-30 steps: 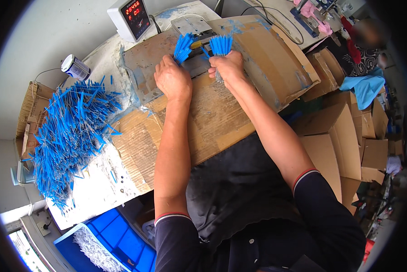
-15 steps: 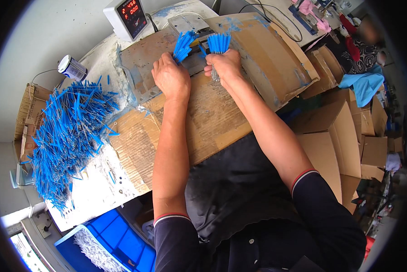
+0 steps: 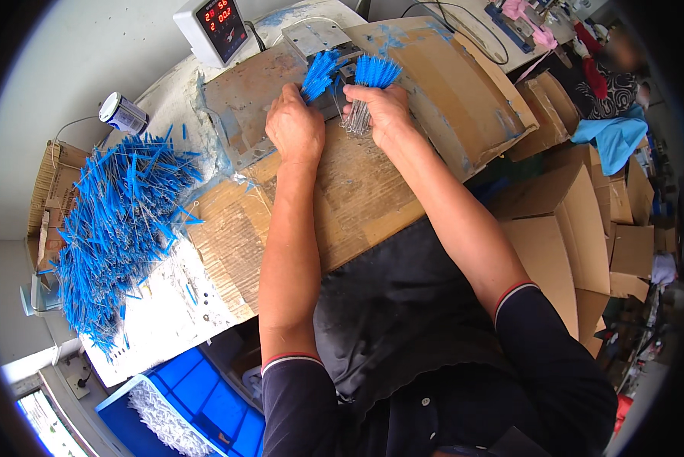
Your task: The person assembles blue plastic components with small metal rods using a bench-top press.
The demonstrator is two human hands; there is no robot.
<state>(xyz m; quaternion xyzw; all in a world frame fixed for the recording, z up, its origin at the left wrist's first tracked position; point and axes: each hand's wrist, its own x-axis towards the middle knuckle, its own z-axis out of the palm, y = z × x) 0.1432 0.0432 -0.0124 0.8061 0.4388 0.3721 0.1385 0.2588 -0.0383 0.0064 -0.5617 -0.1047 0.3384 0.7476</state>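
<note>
My left hand (image 3: 294,126) is closed round a bundle of small blue brushes (image 3: 321,75), whose bristle ends fan out above its fingers. Slightly to the right, my right hand (image 3: 384,110) grips a second bundle of blue brushes (image 3: 377,70). Thin looped wire handles (image 3: 358,120) hang below that hand. Both hands are over the near side of a small metal machine (image 3: 317,38), close together but apart. A thin wire shows between them; which hand holds it I cannot tell.
A large heap of blue wire brushes (image 3: 121,228) covers the table's left side, beside a can (image 3: 123,114). A white counter box (image 3: 211,32) with red digits stands behind. Cardboard boxes (image 3: 555,228) fill the right; a blue crate (image 3: 205,404) sits below. Another person (image 3: 612,84) is at far right.
Both hands have shifted slightly to the right with their bundles. More wire handles now show under my right hand, and the counter's digits have changed.
</note>
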